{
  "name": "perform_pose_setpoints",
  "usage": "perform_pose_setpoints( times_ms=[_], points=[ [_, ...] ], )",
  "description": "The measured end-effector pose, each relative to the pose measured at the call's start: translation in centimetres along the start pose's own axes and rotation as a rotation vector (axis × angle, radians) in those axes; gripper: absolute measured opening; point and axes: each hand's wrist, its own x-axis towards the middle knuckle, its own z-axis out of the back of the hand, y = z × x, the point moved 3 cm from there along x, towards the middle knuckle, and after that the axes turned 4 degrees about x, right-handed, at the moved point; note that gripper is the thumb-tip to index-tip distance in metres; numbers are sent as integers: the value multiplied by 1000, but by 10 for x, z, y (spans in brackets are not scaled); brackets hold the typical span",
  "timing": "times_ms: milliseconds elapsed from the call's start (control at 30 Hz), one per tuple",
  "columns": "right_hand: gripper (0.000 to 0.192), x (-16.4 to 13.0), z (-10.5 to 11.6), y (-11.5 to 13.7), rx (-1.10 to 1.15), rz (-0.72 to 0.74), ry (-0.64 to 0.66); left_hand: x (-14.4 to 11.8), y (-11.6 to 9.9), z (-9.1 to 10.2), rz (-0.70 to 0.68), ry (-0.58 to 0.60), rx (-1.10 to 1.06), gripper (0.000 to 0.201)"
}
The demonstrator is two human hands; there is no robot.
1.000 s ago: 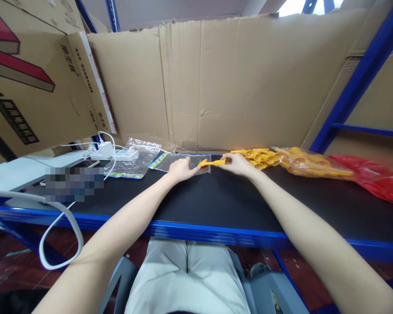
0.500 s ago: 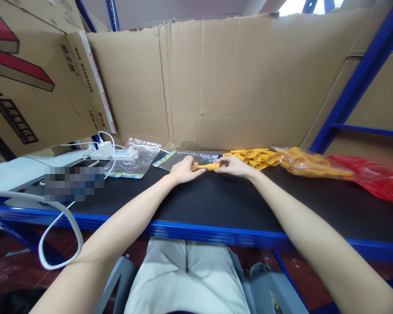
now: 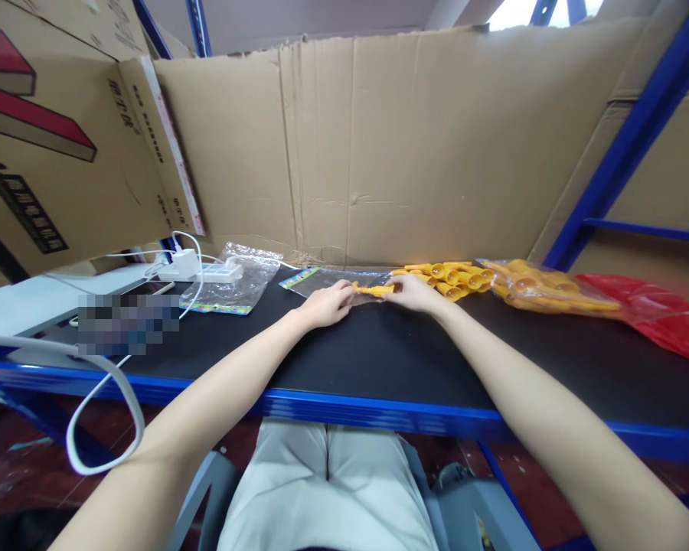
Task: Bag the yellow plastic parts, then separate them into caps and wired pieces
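While the left hand [image 3: 324,304] is pinching the clear bag [image 3: 336,280] open, the right hand [image 3: 413,291] is gripping one yellow piece [image 3: 373,289], seemingly (glare blurs it) entering; loose yellow pieces [image 3: 456,277] are waiting at 3 o'clock.

A wide strip of bare black tabletop [image 3: 379,360] was left open across the lower middle of the frame. The back was closed off by a cardboard wall [image 3: 379,153]. The right was crowded by loose yellow pieces [image 3: 453,279], a bagged yellow heap [image 3: 545,291] and a red bag [image 3: 660,314]; the left by plastic sleeves [image 3: 235,287] and a power strip [image 3: 198,269].
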Motion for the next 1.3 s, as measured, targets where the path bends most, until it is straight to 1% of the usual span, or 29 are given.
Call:
perform_pose_setpoints(
  times_ms=[100,167,233,333,467,600,667,733,767,800,867,900,967,1000,1067,1100,1167,1233,1300],
  points=[
    [19,-1,0,0,-10,-48,-21,-1,-6,0,-42,21,-3,21],
    [20,-2,-3,1,21,-70,-16,-1,-8,-1,-84,2,-12,24],
    [24,-2,-8,2,79,-71,20,-1,-11,-2,-127,-26,-15,24],
    [35,-2,-17,4,175,-54,71,1,-12,-4,-167,-45,-12,25],
    [53,0,-24,5,203,-7,61,1,-13,-7,-172,-33,-11,28],
    [56,-1,-29,9,292,30,135,1,-13,-5,-168,-17,-41,26],
    [57,-2,-29,10,324,13,144,2,-10,0,-151,-43,-82,23],
    [57,-2,-28,10,317,-25,124,3,-1,7,-80,-118,-109,24],
    [56,-2,-28,10,304,-42,111,3,6,10,-17,-171,-106,26],
    [55,-2,-28,9,289,-52,102,3,15,14,65,-221,-90,27],
    [52,-1,-28,8,264,-59,95,-1,38,19,291,-283,-17,26],
    [52,0,-28,7,254,-59,95,-5,51,21,430,-282,31,25],
    [50,1,-28,6,246,-53,94,-13,76,20,687,-198,96,30],
    [49,1,-28,6,245,-47,95,-17,86,20,781,-143,100,34],
    [47,1,-28,7,247,-32,98,-23,102,17,907,-45,74,39],
    [46,1,-27,8,250,-31,102,-25,107,16,940,-14,49,39],
    [45,0,-25,10,243,-35,99,-24,114,12,953,19,-17,33],
    [44,-1,-22,12,214,-38,68,-20,115,7,914,13,-109,24],
    [43,-1,-20,13,173,-24,28,-15,113,0,858,-18,-222,21]
  ],
)
